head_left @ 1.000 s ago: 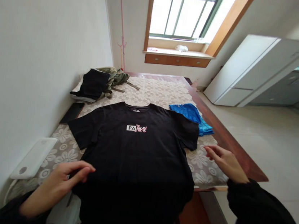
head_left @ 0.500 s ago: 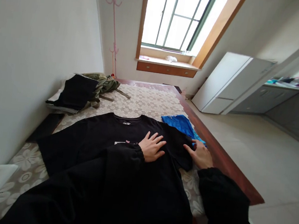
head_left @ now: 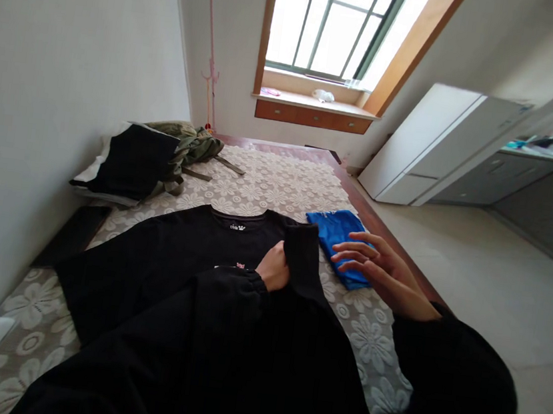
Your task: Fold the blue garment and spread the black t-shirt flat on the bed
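Note:
A black T-shirt (head_left: 186,243) lies spread out, its collar toward the far side and a small print on its chest. Its right-side sleeve (head_left: 303,257) is folded inward over the shirt's body. My left hand (head_left: 274,267) rests on the chest against this folded sleeve, which covers its fingers; whether they grip the cloth is hidden. My right hand (head_left: 382,270) hovers in the air to the right of the shirt, fingers stretched out and apart, holding nothing. Behind it lies a folded blue cloth (head_left: 333,234), partly hidden by the fingers.
The wooden table (head_left: 380,223) bears a flower-patterned lace tablecloth (head_left: 279,184). A green backpack (head_left: 200,147) and a black-and-white cloth item (head_left: 136,159) lie at the back left by the wall. A white fridge (head_left: 430,142) stands beyond, right of the window.
The right-side sleeve, flat before, is now folded inward over my left hand's fingers. My right hand has let go of the sleeve and lifted away to the right, fingers opened.

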Action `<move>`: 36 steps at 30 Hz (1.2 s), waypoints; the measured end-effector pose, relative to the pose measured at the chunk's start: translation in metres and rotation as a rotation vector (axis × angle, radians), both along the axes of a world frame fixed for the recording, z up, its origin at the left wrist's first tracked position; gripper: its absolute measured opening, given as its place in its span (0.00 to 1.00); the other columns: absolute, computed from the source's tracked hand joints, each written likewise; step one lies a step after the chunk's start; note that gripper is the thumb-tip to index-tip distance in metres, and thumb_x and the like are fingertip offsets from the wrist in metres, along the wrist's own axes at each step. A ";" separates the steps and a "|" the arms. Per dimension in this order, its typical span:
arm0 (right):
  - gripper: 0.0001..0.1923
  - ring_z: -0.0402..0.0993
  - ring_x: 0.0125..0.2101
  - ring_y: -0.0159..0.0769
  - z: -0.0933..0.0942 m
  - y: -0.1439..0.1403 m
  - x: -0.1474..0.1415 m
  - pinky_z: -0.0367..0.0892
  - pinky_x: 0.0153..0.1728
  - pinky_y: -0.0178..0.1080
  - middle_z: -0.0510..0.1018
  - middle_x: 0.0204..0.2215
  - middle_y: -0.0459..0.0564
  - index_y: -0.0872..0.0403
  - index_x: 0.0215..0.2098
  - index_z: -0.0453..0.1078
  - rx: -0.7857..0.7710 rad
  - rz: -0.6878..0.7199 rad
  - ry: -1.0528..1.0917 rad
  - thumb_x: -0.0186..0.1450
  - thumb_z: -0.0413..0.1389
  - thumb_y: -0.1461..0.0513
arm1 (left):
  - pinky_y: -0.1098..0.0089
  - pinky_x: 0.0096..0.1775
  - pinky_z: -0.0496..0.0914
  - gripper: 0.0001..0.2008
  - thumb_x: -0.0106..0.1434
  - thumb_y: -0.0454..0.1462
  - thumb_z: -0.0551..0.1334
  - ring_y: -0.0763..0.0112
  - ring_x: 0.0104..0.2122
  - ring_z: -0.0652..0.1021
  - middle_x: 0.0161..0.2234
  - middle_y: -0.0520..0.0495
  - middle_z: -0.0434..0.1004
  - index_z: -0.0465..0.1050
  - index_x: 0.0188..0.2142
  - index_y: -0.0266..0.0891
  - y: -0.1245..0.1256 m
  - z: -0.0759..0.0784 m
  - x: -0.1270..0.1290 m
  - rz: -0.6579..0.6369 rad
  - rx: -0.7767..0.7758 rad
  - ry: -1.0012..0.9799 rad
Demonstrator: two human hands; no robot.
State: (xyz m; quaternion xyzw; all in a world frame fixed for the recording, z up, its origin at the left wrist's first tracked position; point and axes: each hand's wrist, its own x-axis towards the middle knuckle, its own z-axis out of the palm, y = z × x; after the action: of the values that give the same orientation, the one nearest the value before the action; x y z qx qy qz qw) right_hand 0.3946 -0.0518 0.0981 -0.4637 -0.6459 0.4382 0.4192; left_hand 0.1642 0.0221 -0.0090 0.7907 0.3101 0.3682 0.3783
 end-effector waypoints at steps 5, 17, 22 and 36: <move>0.16 0.79 0.36 0.40 -0.032 -0.026 -0.007 0.76 0.36 0.42 0.80 0.36 0.51 0.50 0.47 0.72 0.098 -0.136 -0.374 0.70 0.57 0.48 | 0.62 0.58 0.71 0.28 0.78 0.44 0.39 0.58 0.56 0.77 0.55 0.36 0.78 0.72 0.57 0.32 0.025 -0.001 -0.007 0.221 -0.328 -0.301; 0.15 0.83 0.38 0.44 -0.101 -0.089 -0.004 0.77 0.38 0.44 0.83 0.43 0.52 0.50 0.51 0.71 0.409 -0.272 -1.072 0.68 0.51 0.65 | 0.64 0.47 0.76 0.24 0.62 0.36 0.66 0.65 0.33 0.81 0.36 0.50 0.82 0.72 0.59 0.45 0.015 0.002 -0.009 0.270 -0.227 -0.060; 0.23 0.79 0.40 0.47 -0.096 -0.086 -0.006 0.75 0.39 0.46 0.80 0.41 0.54 0.52 0.60 0.68 0.483 -0.260 -1.137 0.67 0.51 0.66 | 0.64 0.46 0.76 0.20 0.63 0.33 0.62 0.65 0.31 0.81 0.32 0.50 0.81 0.75 0.55 0.43 0.011 0.000 -0.008 0.195 -0.163 0.043; 0.13 0.76 0.47 0.47 -0.100 -0.077 0.009 0.72 0.48 0.48 0.81 0.43 0.55 0.51 0.48 0.76 0.714 -0.080 -1.103 0.70 0.54 0.68 | 0.53 0.62 0.68 0.20 0.65 0.36 0.64 0.54 0.65 0.67 0.72 0.48 0.57 0.73 0.56 0.47 0.001 0.002 -0.009 0.200 0.207 0.267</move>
State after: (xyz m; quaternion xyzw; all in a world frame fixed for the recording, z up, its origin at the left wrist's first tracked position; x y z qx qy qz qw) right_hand 0.4035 -0.1283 -0.0024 -0.4766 -0.8539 -0.1208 0.1706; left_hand 0.1556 0.0227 -0.0067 0.8323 0.3950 0.3261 0.2119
